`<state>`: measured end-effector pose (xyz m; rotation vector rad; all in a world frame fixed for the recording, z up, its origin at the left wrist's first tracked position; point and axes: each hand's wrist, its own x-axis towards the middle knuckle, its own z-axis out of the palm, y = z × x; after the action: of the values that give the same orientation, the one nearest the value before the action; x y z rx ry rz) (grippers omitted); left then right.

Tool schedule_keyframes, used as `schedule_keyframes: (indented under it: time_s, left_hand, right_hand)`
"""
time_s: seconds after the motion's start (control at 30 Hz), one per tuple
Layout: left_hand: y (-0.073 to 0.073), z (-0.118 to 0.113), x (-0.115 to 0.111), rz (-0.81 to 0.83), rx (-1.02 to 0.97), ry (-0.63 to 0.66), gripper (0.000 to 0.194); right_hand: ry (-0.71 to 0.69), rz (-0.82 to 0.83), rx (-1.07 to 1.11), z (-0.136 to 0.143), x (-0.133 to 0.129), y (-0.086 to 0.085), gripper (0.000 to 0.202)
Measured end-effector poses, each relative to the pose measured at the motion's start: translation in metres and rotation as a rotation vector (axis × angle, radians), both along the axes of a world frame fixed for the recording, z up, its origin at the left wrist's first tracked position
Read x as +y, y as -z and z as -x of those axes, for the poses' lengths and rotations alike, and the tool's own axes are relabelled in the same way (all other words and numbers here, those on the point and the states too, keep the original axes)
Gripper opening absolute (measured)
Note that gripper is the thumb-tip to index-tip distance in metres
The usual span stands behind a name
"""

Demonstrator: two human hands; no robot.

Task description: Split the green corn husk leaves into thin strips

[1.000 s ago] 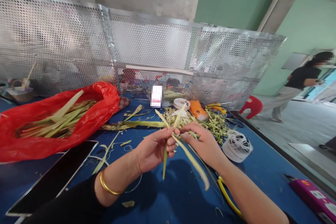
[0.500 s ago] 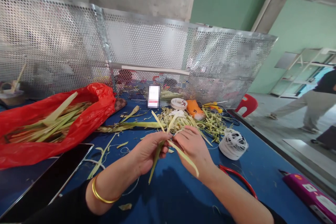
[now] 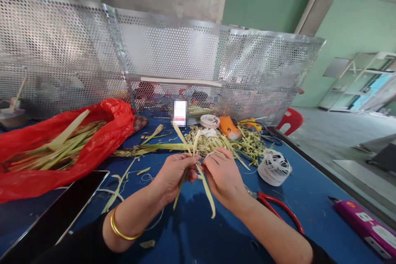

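Observation:
My left hand (image 3: 173, 177) pinches several pale yellow-green leaf strips (image 3: 208, 194), which look like dried husk, where they cross. Two ends point up and away, and others hang down below my fingers. Close against it on the right, my right hand (image 3: 225, 179) is closed with its fingers bent at the crossing, gripping the strips too. Its fingertips are partly hidden behind the back of the hand. Past both hands lies a pile of plaited and loose strips (image 3: 252, 142) on the blue table (image 3: 198, 239).
At left are a red plastic bag (image 3: 120, 126) of long leaves and a dark tablet (image 3: 68, 206). To the right lie red-handled scissors (image 3: 289, 208), a roll of white ribbon (image 3: 274, 169) and a purple power strip (image 3: 361, 225). A perforated metal screen (image 3: 173, 49) stands behind.
The hanging strip between my hands has swung left and now points more downward. My right hand has shifted slightly, showing more of the scissors. The person at far right has left view.

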<state>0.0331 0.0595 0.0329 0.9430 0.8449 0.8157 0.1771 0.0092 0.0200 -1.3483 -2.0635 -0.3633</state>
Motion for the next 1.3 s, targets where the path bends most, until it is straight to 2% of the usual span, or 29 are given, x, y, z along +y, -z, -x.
schedule_keyframes:
  time_s: [0.3,0.4,0.5,0.6,0.77,0.87,0.97,1.07,1.17,1.3]
  left_hand:
    - [0.005,-0.001,-0.001,-0.2,0.122,0.003,0.013]
    - [0.001,0.002,-0.001,-0.135,-0.015,0.067,0.018]
    - [-0.003,0.006,-0.001,0.013,-0.163,0.153,0.024]
    - [-0.002,0.006,-0.001,0.097,-0.207,0.196,0.024]
    - [0.001,0.002,-0.01,-0.053,-0.148,0.131,0.017]
    - [-0.001,0.001,-0.014,-0.114,-0.07,0.084,0.019]
    - [-0.003,0.0,-0.014,-0.102,0.035,0.04,0.023]
    - [-0.003,0.0,-0.012,-0.088,0.111,0.052,0.023]
    - [-0.004,-0.001,-0.014,-0.078,0.149,0.166,0.026]
    - [-0.004,-0.005,-0.023,-0.097,0.207,0.301,0.023]
  right_hand:
    - [0.031,-0.019,-0.063,0.002,0.004,0.011,0.017]
    - [0.024,0.001,0.052,-0.005,0.008,0.01,0.019]
    - [-0.019,-0.008,0.153,-0.011,0.012,0.011,0.022]
    - [-0.04,-0.049,0.168,-0.01,0.013,0.015,0.022]
    - [-0.035,-0.05,0.107,-0.004,0.009,0.017,0.024]
    - [-0.055,-0.029,0.134,-0.005,0.009,0.016,0.025]
    - [-0.088,0.023,0.161,-0.013,0.011,0.012,0.022]
    - [-0.007,-0.048,0.255,-0.024,0.009,0.0,0.017]
    - [0.055,-0.071,0.343,-0.029,0.002,-0.014,0.019]
    - [0.032,0.039,0.399,-0.021,-0.008,-0.025,0.017]
